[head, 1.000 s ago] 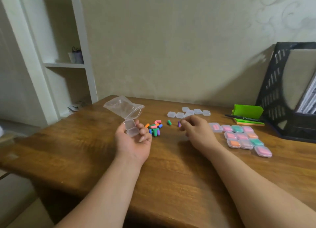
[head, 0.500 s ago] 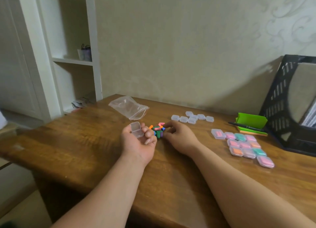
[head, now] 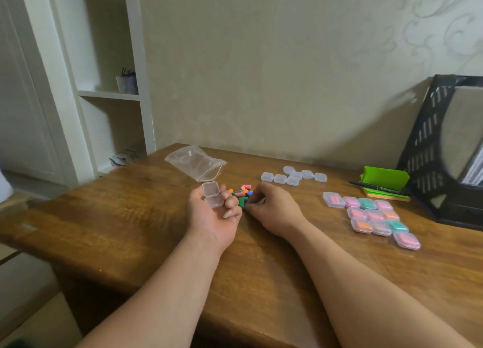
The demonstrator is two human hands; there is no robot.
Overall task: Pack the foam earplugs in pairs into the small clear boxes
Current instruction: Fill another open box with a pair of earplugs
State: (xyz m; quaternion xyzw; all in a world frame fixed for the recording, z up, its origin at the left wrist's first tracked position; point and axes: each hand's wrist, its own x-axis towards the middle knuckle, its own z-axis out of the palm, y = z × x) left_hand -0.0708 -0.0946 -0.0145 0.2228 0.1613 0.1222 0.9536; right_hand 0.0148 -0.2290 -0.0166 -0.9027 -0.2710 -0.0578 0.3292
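Note:
My left hand lies palm up on the wooden desk and holds a small clear box with its lid flipped open. Just right of it sits a pile of coloured foam earplugs. My right hand rests palm down with its fingertips at the near edge of that pile; whether it pinches an earplug is hidden. Several empty clear boxes lie behind the pile. Several filled boxes with pink, orange and teal earplugs lie in rows at the right.
An empty clear zip bag lies behind my left hand. A green notepad holder with a black pen and a black mesh file rack stand at the right back. A white shelf unit is left of the desk.
My right hand has moved left from the stray earplugs to the main pile, beside my left hand. The left hand still holds the open box, now lower on the desk.

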